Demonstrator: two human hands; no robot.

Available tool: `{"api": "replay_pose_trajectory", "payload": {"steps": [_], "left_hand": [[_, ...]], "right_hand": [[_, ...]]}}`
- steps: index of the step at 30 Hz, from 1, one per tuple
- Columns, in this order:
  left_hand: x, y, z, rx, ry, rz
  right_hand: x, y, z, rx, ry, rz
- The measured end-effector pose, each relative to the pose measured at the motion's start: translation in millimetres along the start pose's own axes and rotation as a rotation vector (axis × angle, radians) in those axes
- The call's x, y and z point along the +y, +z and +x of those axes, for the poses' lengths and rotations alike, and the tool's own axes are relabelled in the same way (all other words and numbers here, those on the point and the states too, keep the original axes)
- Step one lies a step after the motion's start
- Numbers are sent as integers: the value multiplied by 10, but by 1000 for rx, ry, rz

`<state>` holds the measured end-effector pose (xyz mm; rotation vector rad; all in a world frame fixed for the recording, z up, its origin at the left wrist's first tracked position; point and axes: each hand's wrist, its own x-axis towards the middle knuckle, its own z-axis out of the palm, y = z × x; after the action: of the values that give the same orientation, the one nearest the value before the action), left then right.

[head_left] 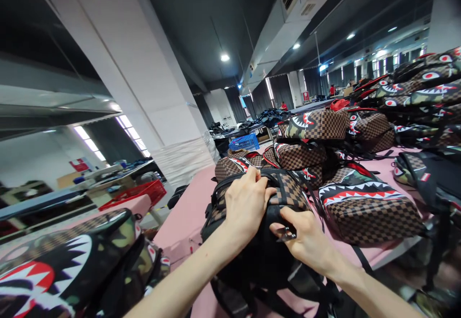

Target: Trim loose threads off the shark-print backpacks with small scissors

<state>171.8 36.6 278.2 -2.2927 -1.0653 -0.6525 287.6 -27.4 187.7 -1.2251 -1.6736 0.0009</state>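
Head view: two bare hands work on a checked backpack (288, 194) at the near edge of a pink table (183, 212).

The backpack lies with its black back panel facing the person, straps hanging over the table's edge. The left hand (248, 205) rests on its top, its grip closed over the upper edge with the fingers curled down. The right hand (309, 243) sits just beside it on the black panel, its grip narrow, pinching a small metal tool (286, 234) whose kind cannot be told. A shark-mouth bag (363, 207) lies just to the right, and more bags are stacked in a pile (414, 87) behind it. A camouflage bag (65, 260) sits at lower left. A red crate (139, 193) and a blue crate (245, 142) stand well apart beyond the table, beside a white pillar (144, 78).
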Motion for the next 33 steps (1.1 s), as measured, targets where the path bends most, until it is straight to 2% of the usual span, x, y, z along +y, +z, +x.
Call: {"api": "replay_pose_trajectory", "payload": {"steps": [4,6,15,20,26,28,30,33], "left_hand": [[72,78,-6,-69,-199,-114],[88,97,12,-85,-234,-142],[186,64,57,-84,-167,-105],[171,52,163,-235,-201,-104],[297,38,238,-213,-253,-106],[311,13,174,-156,-223,-260],[222,-68,50,-81,-213,-570],[-157,-254,-222,-122,-211,-997]], "right_hand": [[47,100,11,90,-24,45],[61,152,17,135,-35,48],[65,209,-27,215,-43,73],[62,195,-35,286,-56,20],[30,146,-107,268,-63,54],[39,126,-139,242,-54,65],[70,91,-157,199,-33,86],[153,0,-148,116,9,153]]}}
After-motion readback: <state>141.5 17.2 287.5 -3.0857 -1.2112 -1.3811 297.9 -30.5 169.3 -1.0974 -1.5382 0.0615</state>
